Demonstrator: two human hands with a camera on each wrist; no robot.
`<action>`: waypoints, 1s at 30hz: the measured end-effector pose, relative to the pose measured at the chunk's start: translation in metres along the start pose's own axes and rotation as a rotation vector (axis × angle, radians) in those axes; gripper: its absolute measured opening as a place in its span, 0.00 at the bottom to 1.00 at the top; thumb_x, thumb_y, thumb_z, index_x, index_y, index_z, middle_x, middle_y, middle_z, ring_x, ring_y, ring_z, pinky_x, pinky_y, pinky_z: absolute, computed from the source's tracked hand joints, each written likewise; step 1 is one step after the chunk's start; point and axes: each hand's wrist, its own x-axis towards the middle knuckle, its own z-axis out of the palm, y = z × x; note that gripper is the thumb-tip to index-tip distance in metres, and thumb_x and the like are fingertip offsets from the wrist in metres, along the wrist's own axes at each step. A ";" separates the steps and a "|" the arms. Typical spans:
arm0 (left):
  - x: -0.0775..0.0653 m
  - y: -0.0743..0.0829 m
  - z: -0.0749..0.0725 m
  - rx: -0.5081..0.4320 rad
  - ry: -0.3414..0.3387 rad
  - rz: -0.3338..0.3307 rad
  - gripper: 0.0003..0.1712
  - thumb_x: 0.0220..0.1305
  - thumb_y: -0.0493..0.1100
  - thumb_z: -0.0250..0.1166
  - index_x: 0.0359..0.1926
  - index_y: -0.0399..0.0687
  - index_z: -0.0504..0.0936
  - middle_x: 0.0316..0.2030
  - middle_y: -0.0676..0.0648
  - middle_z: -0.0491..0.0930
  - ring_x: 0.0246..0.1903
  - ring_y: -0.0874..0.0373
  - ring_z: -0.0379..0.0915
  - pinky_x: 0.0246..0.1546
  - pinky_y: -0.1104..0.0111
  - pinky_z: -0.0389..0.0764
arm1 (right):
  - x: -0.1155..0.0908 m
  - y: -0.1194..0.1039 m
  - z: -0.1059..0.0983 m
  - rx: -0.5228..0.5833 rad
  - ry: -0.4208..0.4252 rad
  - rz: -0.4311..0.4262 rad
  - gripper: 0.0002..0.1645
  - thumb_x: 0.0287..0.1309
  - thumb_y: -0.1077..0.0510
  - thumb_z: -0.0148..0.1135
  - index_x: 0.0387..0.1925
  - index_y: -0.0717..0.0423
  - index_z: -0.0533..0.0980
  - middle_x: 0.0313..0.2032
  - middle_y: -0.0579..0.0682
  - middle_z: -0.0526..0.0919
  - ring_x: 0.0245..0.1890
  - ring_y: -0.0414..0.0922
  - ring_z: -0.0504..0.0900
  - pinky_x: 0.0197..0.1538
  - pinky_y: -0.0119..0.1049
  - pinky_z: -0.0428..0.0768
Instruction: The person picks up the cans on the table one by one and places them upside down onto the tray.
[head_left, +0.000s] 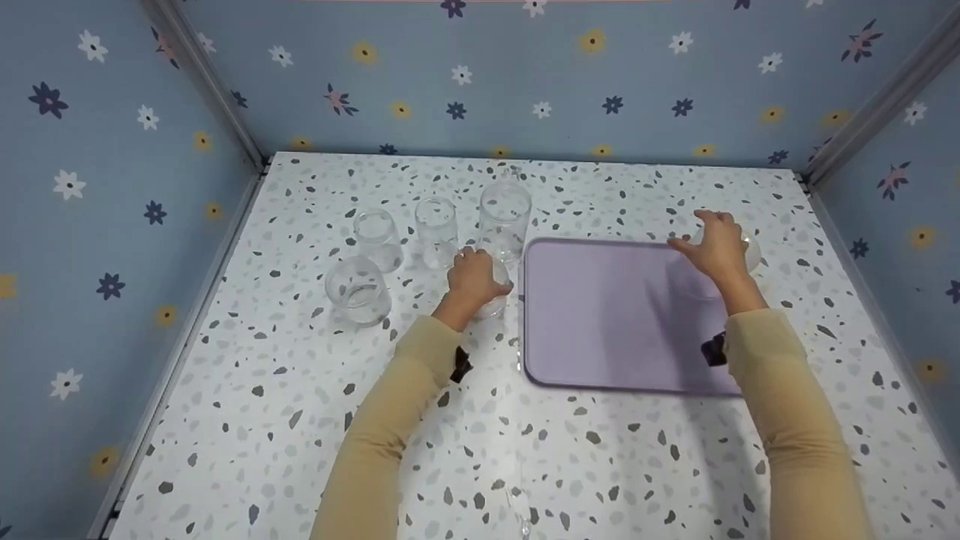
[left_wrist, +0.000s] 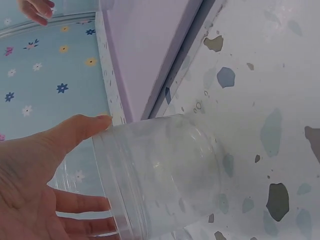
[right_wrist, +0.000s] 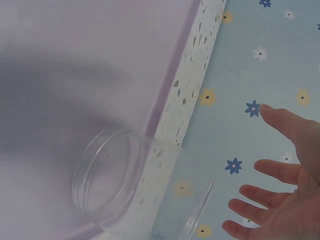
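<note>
My left hand (head_left: 472, 276) grips a clear jar (left_wrist: 160, 175) round its ridged rim, thumb on one side and fingers on the other. This jar is upright over the speckled table, left of the purple tray (head_left: 600, 315). My right hand (head_left: 714, 246) is above the tray's right end, fingers spread and holding nothing. Close below it is another clear jar (right_wrist: 112, 175), mouth down, its ridged rim at the tray surface. In the head view the right hand partly hides that jar.
Several clear jars stand left of the tray: a wide one (head_left: 358, 291), a smaller one (head_left: 379, 241), a narrow one (head_left: 436, 232) and a tall one (head_left: 505, 219) behind my left hand. Flower-patterned panels (head_left: 525, 82) enclose the table (head_left: 300, 450) at the back and sides.
</note>
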 end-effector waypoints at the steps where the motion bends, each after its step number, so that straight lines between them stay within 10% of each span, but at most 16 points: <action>1: -0.001 0.000 -0.001 -0.005 0.002 -0.004 0.41 0.45 0.57 0.67 0.51 0.29 0.69 0.48 0.35 0.67 0.49 0.43 0.64 0.42 0.56 0.73 | -0.001 -0.002 0.001 0.007 0.002 -0.004 0.43 0.51 0.46 0.61 0.60 0.68 0.58 0.58 0.72 0.55 0.57 0.67 0.53 0.53 0.66 0.51; 30: -0.032 -0.010 0.000 -0.265 0.222 0.115 0.44 0.48 0.57 0.65 0.59 0.33 0.63 0.48 0.36 0.65 0.47 0.44 0.65 0.37 0.56 0.74 | -0.046 -0.046 0.037 0.213 0.192 -0.363 0.34 0.46 0.54 0.67 0.52 0.69 0.69 0.49 0.66 0.70 0.50 0.59 0.67 0.54 0.50 0.63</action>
